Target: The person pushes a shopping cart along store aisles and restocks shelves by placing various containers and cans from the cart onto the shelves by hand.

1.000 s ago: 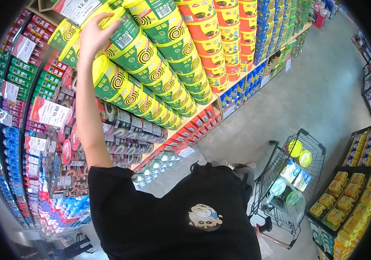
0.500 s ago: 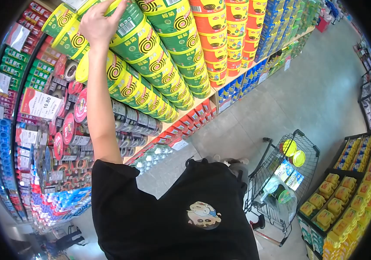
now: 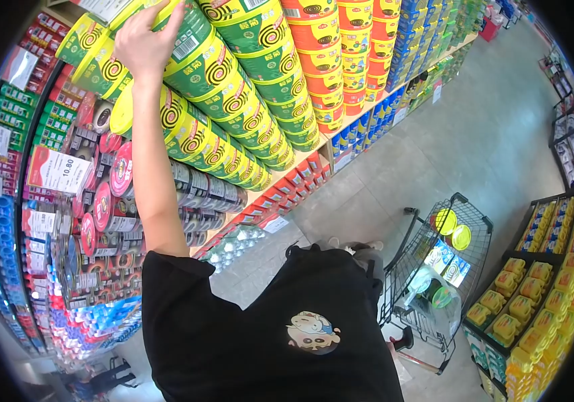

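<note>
My left hand [image 3: 143, 45] reaches up to the top of a stack of green mosquito coil tubs with yellow lids. Its thumb and fingers are curled over the rim of an upper mosquito coil tub [image 3: 190, 33]; the fingertips are partly hidden at the image's top edge. More green tubs [image 3: 237, 84] stand in tilted columns beside and below the hand. Only a sliver of my right hand [image 3: 391, 348] shows past the black shirt, near the handle of a shopping cart [image 3: 465, 268]. Its fingers are hidden.
Red-orange tubs [image 3: 318, 63] and blue packs [image 3: 416, 40] continue along the shelf. Pink-lidded round containers [image 3: 104, 204] sit lower left by a price sign [image 3: 59, 171]. The cart holds yellow-lidded tubs [image 3: 461, 237] and boxes. Yellow goods fill a display [image 3: 505, 328] at right.
The whole view has shifted slightly to the left. My left hand keeps its place on the tub, and the stack looks unchanged.
</note>
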`<action>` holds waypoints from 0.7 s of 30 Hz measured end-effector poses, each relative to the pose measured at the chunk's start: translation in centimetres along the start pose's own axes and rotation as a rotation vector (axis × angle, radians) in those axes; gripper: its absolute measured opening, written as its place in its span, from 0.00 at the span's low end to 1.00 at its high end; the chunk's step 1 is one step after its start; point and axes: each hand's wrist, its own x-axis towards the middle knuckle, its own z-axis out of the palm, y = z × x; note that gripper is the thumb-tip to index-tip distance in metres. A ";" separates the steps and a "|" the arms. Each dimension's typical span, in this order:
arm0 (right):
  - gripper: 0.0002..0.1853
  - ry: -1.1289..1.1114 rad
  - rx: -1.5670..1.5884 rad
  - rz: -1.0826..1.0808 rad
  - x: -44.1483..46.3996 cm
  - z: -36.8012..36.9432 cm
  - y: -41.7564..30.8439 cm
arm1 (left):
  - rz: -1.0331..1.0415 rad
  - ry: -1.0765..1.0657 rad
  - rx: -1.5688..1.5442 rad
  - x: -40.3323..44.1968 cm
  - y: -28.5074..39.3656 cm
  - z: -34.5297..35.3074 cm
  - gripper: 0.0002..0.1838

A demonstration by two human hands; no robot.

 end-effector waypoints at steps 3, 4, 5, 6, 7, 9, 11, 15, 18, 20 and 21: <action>0.22 0.000 -0.065 -0.016 -1.4 0.5 -1.6 | -0.087 -0.011 -0.099 0.0 -0.1 0.2 0.17; 0.22 0.000 -0.107 -0.050 -1.4 0.4 -1.4 | -0.032 -0.010 0.015 -0.2 -1.3 0.6 0.18; 0.22 0.000 -0.150 -0.083 -1.4 0.5 -1.3 | 0.023 -0.009 0.130 -0.5 -3.4 1.3 0.19; 0.22 -0.001 -0.193 -0.117 -1.4 0.6 -1.3 | 0.079 -0.008 0.245 -0.5 -4.3 1.6 0.20; 0.22 -0.021 -0.214 -0.168 -1.6 0.9 -1.2 | 0.103 0.017 0.255 -0.7 -4.9 1.8 0.18; 0.22 -0.051 -0.249 -0.239 -0.8 0.1 0.0 | 0.151 0.069 0.275 -0.7 -5.1 2.0 0.16; 0.21 -0.060 -0.267 -0.245 -0.7 -0.1 0.0 | 0.169 0.072 0.274 -0.8 -5.2 2.1 0.15; 0.21 0.006 -0.087 -0.044 -2.5 1.2 -2.1 | 0.211 0.113 0.245 -1.4 -5.8 2.5 0.15; 0.19 0.002 -0.019 -0.028 -1.9 1.3 -2.0 | 0.231 0.122 0.250 -1.8 -5.1 2.2 0.13; 0.18 0.004 0.002 -0.045 -2.6 1.6 -2.3 | 0.243 0.109 0.267 -2.0 -4.5 1.9 0.13; 0.17 0.041 -0.006 -0.052 -3.3 2.1 -2.8 | 0.251 0.101 0.270 -1.9 -4.3 1.8 0.13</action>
